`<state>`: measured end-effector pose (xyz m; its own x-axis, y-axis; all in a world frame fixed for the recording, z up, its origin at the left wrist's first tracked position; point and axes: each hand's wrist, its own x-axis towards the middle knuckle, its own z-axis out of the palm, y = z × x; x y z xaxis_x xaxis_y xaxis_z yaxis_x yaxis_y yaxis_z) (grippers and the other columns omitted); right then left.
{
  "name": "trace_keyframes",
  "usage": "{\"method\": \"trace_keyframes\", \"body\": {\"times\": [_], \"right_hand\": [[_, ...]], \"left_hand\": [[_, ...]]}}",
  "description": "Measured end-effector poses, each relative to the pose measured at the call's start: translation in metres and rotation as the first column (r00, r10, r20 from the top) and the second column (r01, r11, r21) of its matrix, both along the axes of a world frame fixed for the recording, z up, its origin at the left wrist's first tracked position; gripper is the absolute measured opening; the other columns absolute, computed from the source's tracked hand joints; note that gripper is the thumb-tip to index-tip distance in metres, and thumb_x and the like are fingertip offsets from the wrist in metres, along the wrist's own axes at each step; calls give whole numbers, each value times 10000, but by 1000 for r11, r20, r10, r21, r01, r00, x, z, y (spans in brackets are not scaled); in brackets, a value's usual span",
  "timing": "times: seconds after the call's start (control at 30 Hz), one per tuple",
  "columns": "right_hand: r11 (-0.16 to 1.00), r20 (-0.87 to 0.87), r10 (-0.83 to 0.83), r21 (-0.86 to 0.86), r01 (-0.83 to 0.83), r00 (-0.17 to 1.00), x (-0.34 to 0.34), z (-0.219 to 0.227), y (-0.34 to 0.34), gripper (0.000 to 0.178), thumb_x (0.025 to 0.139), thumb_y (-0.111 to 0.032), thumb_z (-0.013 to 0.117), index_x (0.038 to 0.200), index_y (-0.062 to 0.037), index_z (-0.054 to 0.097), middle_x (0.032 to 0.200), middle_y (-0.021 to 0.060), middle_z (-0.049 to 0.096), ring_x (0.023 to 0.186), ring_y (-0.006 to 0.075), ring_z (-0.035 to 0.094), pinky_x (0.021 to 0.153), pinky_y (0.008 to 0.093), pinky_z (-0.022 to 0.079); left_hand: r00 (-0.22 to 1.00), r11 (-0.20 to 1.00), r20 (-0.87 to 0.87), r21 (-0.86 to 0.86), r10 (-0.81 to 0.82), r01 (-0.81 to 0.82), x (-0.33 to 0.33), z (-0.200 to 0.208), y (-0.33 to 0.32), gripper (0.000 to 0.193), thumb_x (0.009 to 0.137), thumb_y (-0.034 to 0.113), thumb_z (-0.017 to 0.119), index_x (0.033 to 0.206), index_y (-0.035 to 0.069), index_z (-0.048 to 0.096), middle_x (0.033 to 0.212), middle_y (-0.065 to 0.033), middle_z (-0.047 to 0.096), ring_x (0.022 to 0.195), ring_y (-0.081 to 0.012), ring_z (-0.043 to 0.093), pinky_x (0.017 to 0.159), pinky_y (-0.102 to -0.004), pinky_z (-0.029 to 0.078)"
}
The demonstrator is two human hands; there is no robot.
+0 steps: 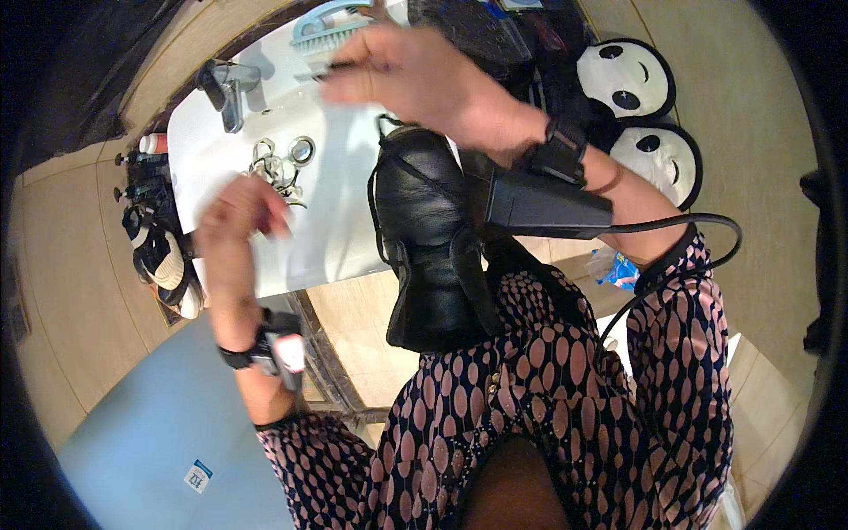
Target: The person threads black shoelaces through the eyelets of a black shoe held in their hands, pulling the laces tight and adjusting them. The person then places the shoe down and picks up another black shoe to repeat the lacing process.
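My left hand (243, 210) is over the left side of a white washbasin (340, 238), beside a tangle of pale and dark loops (276, 170) near the drain. Its fingers are smeared by motion, so I cannot make out whether they hold anything. My right hand (402, 78) reaches across the basin's far right side, blurred, with its fingers apart and nothing clear in them. Just beyond it lies a light blue scrub brush (329, 34). A black leather lace-up shoe (428, 212) rests between my body and the basin, touched by neither hand.
A grey tap (228, 93) stands at the basin's far left. Shoes (163, 265) lie on the left. Two white cartoon-faced pieces (623, 79) are at the right. A blue tabletop (168, 415) fills the lower left. A black box with a cable (548, 205) is at my right forearm.
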<state>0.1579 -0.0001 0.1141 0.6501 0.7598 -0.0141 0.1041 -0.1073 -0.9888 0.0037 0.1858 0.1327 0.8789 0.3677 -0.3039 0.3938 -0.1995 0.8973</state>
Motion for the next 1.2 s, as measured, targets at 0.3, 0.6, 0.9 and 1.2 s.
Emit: {"method": "trace_keyframes", "body": {"times": [0.3,0.6,0.9,1.2], "right_hand": [[967,425,249,-60,-247,870,-55,-49,-3,130,786,-108,623,895,-38,613,710,89,617,621,237,613,584,325,478],[948,329,316,-61,-314,890,-65,-45,26,135,810,-180,606,855,-53,593,613,148,561,602,328,584,556,410,437],[948,304,316,-67,-311,899,-60,-53,12,121,807,-180,618,842,-64,607,567,143,548,549,325,578,513,395,433],[867,-17,498,-2,-498,867,-50,-31,26,187,827,-187,571,850,-3,598,685,139,631,631,293,621,595,349,466]], "left_hand": [[963,918,-247,-398,-106,-1,-68,-67,-76,345,869,340,627,702,52,537,618,6,548,518,-41,454,448,-177,345],[945,859,-1,-415,328,-299,-70,-51,-71,241,913,258,574,833,39,513,727,-25,580,603,-69,497,542,-205,415],[899,834,33,-389,436,-390,-64,-58,-88,247,930,247,542,840,21,496,786,-88,620,628,-104,528,574,-242,452],[909,823,109,-477,403,-308,-60,-64,-63,190,930,189,540,845,28,485,749,-74,601,618,-109,535,593,-249,465]]}}
